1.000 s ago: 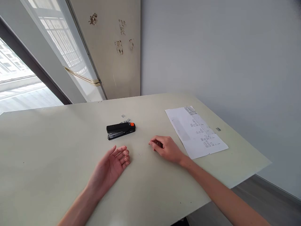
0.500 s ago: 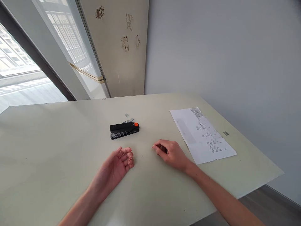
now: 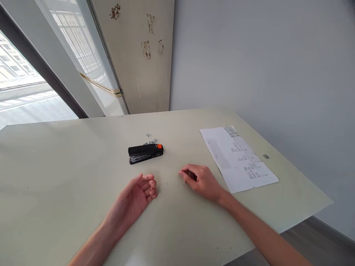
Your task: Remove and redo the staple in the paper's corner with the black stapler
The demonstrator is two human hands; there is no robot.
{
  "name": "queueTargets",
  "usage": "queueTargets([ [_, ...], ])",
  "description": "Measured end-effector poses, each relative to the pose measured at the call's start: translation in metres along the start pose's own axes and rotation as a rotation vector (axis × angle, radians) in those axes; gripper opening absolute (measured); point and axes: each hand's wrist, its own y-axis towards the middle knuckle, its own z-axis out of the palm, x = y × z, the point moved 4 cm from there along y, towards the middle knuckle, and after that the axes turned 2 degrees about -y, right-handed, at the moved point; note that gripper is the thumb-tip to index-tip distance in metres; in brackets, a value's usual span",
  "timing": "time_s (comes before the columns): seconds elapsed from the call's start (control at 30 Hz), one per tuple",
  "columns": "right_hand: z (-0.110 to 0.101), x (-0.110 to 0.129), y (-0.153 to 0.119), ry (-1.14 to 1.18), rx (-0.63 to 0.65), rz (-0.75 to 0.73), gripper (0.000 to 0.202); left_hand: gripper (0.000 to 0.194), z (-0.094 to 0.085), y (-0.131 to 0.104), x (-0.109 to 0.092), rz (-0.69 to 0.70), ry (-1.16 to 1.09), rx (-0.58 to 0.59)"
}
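My left hand point(image 3: 135, 195) rests on the table palm up, its fingers loosely curled and apart, holding nothing. To its right lies my right hand point(image 3: 201, 181), resting on its side with fingers curled in and the thumb close to the index fingertip. Nothing shows between them. A black stapler point(image 3: 145, 153) with an orange patch at its right end lies just beyond my left hand, touched by neither hand. Several small grey staple strips point(image 3: 154, 140) are scattered right behind it. A printed sheet of white paper point(image 3: 222, 155) lies flat beyond my right wrist.
One more staple strip point(image 3: 266, 156) lies right of the paper, near the edge of the pale table point(image 3: 69, 166). A grey wall point(image 3: 249, 55) runs along the right. Behind the table stands a fridge point(image 3: 138, 81) with worn patches; a window point(image 3: 16, 70) is at the left.
The view has shifted very slightly. Both hands, the stapler and the paper keep their places on the table.
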Motion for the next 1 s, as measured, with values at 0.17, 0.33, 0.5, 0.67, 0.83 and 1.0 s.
queueTargets([
  [0.17,-0.0008,0.0006,-0.0001,0.011,0.009,0.014,0.026,0.017,0.0006,-0.0004,0.0000,0.000,-0.002,0.003],
  [0.33,-0.0004,0.0000,-0.0001,0.012,-0.002,0.002,0.030,0.017,0.0000,-0.0001,0.0002,-0.003,0.001,0.004],
  [0.5,0.0001,-0.0005,-0.0001,0.009,0.007,0.006,0.027,0.019,-0.0006,0.0005,0.0001,0.003,0.005,0.016],
  [0.67,-0.0003,0.0001,0.0001,0.020,0.002,0.010,0.025,0.019,-0.0006,0.0007,0.0007,0.000,0.000,0.023],
  [0.83,-0.0008,0.0004,0.0000,0.012,0.002,0.007,0.026,0.018,-0.0010,0.0003,0.0009,-0.002,0.011,0.019],
  [1.0,-0.0007,0.0008,0.0004,0.002,0.004,0.002,0.027,0.017,-0.0010,0.0002,0.0008,0.001,0.010,0.019],
])
